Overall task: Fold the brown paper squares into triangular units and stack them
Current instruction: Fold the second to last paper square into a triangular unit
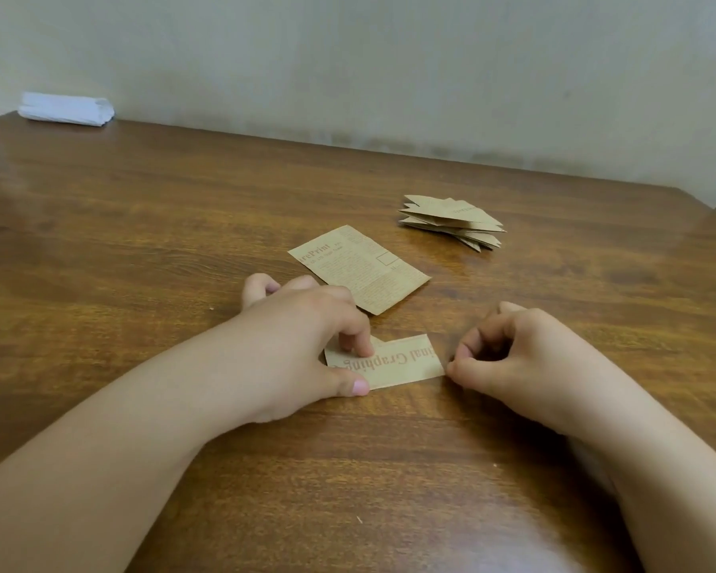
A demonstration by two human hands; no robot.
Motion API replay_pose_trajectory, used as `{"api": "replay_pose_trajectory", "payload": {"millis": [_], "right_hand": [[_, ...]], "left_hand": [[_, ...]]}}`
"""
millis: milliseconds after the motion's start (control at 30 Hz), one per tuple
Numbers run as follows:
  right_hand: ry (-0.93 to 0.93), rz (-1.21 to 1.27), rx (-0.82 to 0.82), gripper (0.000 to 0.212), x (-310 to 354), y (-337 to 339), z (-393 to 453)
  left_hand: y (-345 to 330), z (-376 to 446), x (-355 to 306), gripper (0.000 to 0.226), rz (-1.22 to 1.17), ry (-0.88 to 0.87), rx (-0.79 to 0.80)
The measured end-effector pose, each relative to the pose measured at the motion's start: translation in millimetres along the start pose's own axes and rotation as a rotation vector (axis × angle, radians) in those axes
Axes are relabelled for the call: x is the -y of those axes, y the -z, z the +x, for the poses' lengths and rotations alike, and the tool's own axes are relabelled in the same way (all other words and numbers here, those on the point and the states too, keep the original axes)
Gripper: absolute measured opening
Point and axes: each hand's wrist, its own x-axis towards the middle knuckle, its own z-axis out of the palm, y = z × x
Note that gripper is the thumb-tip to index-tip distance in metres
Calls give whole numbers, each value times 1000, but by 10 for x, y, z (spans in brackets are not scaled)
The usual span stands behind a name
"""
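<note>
**Mia:** Brown paper, thin and light! The folded strip point(393, 361) lies on the wooden table point(141, 225), right in front of the person. It looks easy to bend, and it could slide on that shiny wood, I think.

**Ben:** So where do you hold it?

**Mia:** The left hand point(306, 341) presses it down. One finger sits on top of the strip and the thumb pushes on its near edge. The right hand point(509, 357) is curled up, with its fingertips touching the strip's right corner. I cannot tell if it is pinching the corner or only touching it.

**Ben:** I would hold it flat near the middle and lift a corner to fold. Not too hard, or it may tear or crease wrong.

**Mia:** Now count! One strip under the hands. One flat printed sheet point(358, 268) just behind the left hand.

**Ben:** And one stack of folded triangles point(451, 221) farther back on the right. I see several layers, but I cannot count them well.

**Mia:** Plus one white bundle point(65, 109) far away in the left corner by the wall.
</note>
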Motion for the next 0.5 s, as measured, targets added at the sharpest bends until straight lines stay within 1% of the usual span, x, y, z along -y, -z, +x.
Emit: {"api": "replay_pose_trajectory", "payload": {"millis": [67,133,167,233,300,400,500], "right_hand": [[16,-41,-78,12,-50,12,-9],[110,-2,-152,13,-39,-14,-43],[173,26,-157,12,-1,-39,-62],[278,4,-101,11,80,-117,-87],[335,-68,-31,17,125,-209,-85],[344,-75,-41,20,154,-257,-76],[335,-103,-61,21,151,-269,-76]], "left_hand": [[21,2,23,15,-53,16,38],[47,5,45,14,-101,37,77],[53,10,57,14,-118,36,89],[51,25,42,15,-143,23,98],[25,32,8,16,-139,-1,76],[-49,28,-65,24,-126,7,28],[-128,37,-137,20,-187,93,-7]]}}
